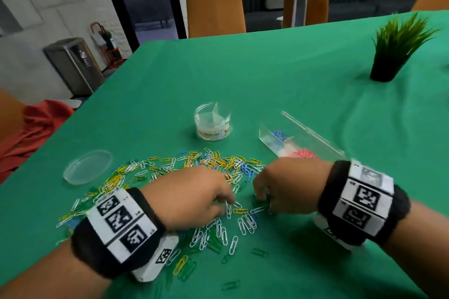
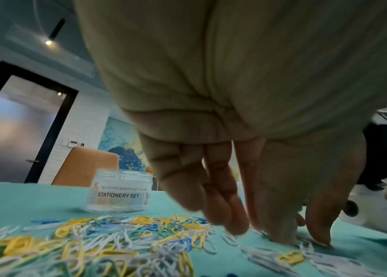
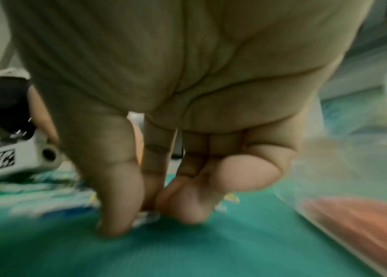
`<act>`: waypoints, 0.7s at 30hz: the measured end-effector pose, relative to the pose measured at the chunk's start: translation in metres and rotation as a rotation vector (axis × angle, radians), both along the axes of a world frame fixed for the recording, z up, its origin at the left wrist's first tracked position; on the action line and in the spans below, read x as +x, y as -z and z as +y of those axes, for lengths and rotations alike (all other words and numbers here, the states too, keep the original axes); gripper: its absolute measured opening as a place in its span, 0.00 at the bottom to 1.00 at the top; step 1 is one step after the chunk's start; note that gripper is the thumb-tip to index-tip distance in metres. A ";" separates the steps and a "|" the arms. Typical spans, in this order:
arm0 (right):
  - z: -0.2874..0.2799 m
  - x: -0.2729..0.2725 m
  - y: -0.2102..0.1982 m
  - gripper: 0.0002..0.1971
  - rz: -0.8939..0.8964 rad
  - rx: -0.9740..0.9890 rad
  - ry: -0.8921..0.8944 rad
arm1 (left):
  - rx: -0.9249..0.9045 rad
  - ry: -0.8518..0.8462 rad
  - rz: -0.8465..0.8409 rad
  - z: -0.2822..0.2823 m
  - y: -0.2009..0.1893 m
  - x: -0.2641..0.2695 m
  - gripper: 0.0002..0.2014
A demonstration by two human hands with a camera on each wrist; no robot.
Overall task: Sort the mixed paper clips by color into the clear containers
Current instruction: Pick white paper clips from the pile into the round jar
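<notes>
A wide pile of mixed paper clips [image 1: 213, 165], yellow, white, blue and green, is strewn on the green tablecloth. White clips [image 1: 246, 222] lie nearest me. My left hand [image 1: 227, 201] reaches down, its straight fingertips [image 2: 280, 236] touching white clips [image 2: 306, 249] on the cloth. My right hand [image 1: 263, 201] is beside it, thumb and curled fingers pinching a paper clip [image 3: 146, 218] against the cloth; blur hides its colour. A clear rectangular container [image 1: 315, 139] behind the right hand holds blue clips [image 1: 279, 135] and red clips [image 1: 303, 153].
A round clear jar [image 1: 212, 121] labelled stationery set [image 2: 118, 195] stands behind the pile, its lid [image 1: 87, 166] lying at the left. A potted grass plant [image 1: 393, 53] stands far right. The table edge runs along the left; orange chairs [image 1: 215, 6] stand beyond.
</notes>
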State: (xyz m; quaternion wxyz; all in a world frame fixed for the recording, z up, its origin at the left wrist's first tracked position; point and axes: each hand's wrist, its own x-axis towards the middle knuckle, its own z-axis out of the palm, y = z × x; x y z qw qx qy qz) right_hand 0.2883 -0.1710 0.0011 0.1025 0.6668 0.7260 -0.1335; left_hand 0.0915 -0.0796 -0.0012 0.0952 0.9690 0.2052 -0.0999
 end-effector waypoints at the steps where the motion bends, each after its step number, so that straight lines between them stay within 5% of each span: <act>1: -0.004 0.000 0.002 0.11 -0.007 0.004 -0.003 | 0.012 0.000 -0.002 -0.003 -0.001 -0.001 0.10; 12: -0.003 0.000 0.010 0.05 0.002 0.061 0.013 | 0.015 0.004 0.104 -0.017 -0.001 -0.013 0.04; 21: -0.005 0.000 0.008 0.07 0.049 0.130 0.030 | -0.034 -0.199 -0.238 -0.010 -0.006 -0.027 0.03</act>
